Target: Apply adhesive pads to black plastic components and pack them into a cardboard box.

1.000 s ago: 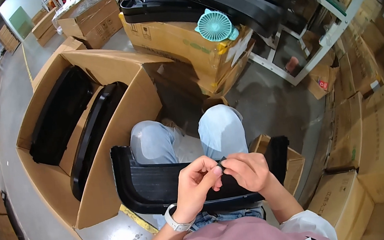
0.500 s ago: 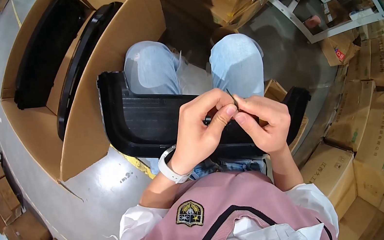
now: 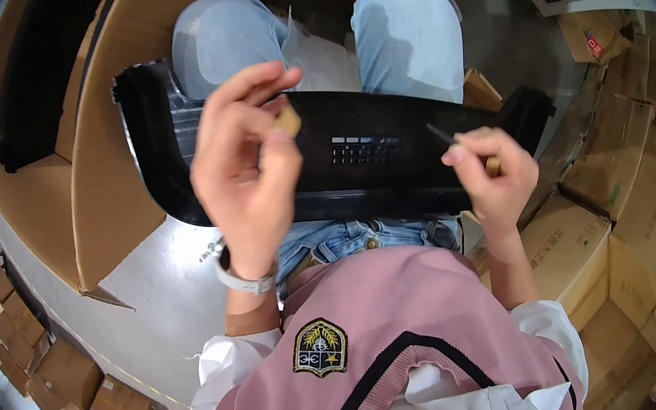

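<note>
Shiny grey floor (image 3: 157,334), stacked cartons (image 3: 611,157), white frame (image 3: 589,4)

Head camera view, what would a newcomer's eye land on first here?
Probably the long black panel lying across the blue jeans. Above its left part, the left hand has a small yellowish piece in its grip; toward the right end, the right hand holds a thin dark strip. Then the pink vest with its badge, bottom center.

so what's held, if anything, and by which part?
Left hand: small yellowish piece, held part blurred. Right hand: thin dark strip, by its lower end, plus tan bit, hold unclear.
</note>
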`<state>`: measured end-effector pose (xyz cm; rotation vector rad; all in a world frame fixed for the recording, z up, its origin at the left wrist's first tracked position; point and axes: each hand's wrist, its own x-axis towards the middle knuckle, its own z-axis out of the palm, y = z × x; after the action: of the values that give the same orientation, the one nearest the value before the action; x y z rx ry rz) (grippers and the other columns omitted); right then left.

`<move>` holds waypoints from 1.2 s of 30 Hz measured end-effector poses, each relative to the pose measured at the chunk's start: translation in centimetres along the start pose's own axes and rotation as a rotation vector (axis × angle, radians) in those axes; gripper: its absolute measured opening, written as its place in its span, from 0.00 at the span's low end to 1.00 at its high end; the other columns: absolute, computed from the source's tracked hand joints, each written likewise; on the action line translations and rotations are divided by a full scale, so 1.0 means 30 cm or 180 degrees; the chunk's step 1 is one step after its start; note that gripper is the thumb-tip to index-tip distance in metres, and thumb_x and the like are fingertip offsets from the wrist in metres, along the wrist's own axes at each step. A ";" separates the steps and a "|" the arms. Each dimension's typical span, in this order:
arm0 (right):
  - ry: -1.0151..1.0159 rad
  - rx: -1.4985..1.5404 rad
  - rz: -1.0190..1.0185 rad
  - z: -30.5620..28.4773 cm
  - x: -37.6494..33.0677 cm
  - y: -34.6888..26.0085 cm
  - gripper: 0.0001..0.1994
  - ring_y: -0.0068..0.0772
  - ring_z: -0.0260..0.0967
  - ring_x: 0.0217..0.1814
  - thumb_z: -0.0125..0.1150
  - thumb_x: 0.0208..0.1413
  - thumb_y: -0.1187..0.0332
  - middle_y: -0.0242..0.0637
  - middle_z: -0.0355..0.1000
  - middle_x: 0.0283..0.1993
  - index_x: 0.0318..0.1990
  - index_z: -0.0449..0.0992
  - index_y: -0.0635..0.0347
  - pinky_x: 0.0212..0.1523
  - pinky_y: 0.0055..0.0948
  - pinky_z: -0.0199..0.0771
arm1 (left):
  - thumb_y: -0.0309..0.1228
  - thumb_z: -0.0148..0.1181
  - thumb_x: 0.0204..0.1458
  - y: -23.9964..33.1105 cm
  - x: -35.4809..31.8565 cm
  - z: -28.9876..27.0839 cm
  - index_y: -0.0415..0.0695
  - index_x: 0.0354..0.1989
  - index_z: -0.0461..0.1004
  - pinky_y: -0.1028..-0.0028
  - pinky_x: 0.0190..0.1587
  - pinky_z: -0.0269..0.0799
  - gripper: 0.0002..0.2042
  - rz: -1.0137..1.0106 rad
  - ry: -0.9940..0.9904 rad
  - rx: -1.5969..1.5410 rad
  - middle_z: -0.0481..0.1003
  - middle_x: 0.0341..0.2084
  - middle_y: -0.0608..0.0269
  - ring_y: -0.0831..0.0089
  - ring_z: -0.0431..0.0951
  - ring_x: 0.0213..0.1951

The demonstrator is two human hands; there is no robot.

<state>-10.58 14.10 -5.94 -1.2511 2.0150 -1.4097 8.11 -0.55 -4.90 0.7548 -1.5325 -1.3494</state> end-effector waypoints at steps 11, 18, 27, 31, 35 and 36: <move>-0.0260 -0.1323 -0.1640 0.109 -0.129 0.113 0.10 0.27 0.66 0.17 0.68 0.38 0.80 0.37 0.72 0.27 0.30 0.75 0.65 0.15 0.21 0.63 | 0.17 0.48 0.45 -0.039 -0.047 0.006 0.40 0.20 0.60 0.81 0.27 0.63 0.07 -0.1138 -0.0322 -0.0872 0.67 0.27 0.62 0.82 0.64 0.24; -0.0319 -0.1393 -0.1581 0.113 -0.130 0.122 0.09 0.27 0.66 0.17 0.67 0.38 0.81 0.37 0.71 0.27 0.31 0.76 0.66 0.15 0.22 0.64 | 0.18 0.48 0.46 -0.045 -0.055 0.013 0.42 0.20 0.59 0.82 0.27 0.62 0.08 -0.1520 -0.0486 -0.1024 0.66 0.25 0.64 0.83 0.63 0.23; -0.0446 -0.1483 -0.1440 0.129 -0.150 0.141 0.07 0.27 0.63 0.15 0.65 0.39 0.80 0.34 0.70 0.26 0.26 0.73 0.63 0.14 0.22 0.63 | 0.16 0.48 0.48 -0.046 -0.078 0.015 0.41 0.20 0.60 0.82 0.29 0.67 0.08 -0.1561 -0.0629 -0.1011 0.69 0.27 0.62 0.82 0.68 0.25; -0.0461 -0.1535 -0.1390 0.126 -0.140 0.148 0.07 0.28 0.62 0.14 0.65 0.39 0.80 0.33 0.68 0.25 0.26 0.72 0.62 0.14 0.23 0.63 | 0.16 0.48 0.49 -0.044 -0.077 0.033 0.40 0.20 0.61 0.81 0.30 0.69 0.08 -0.1610 -0.0666 -0.1040 0.70 0.28 0.61 0.82 0.70 0.26; -0.0923 -0.1722 -0.1279 0.101 -0.114 0.138 0.05 0.29 0.64 0.15 0.62 0.42 0.77 0.34 0.64 0.21 0.29 0.74 0.62 0.14 0.26 0.62 | 0.16 0.48 0.48 -0.039 -0.061 0.044 0.40 0.20 0.61 0.82 0.29 0.68 0.08 -0.1616 -0.0658 -0.1021 0.70 0.28 0.61 0.82 0.69 0.25; -0.1174 -0.1882 -0.1302 0.091 -0.098 0.121 0.06 0.29 0.64 0.16 0.60 0.43 0.76 0.34 0.63 0.21 0.31 0.75 0.62 0.15 0.27 0.62 | 0.16 0.48 0.47 -0.036 -0.054 0.041 0.41 0.19 0.61 0.83 0.27 0.65 0.08 -0.1569 -0.0653 -0.0945 0.69 0.26 0.63 0.83 0.67 0.24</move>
<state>-8.68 15.41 -10.82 -2.0894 2.0418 -0.6385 7.48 1.17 -6.30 0.8562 -1.2981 -2.0222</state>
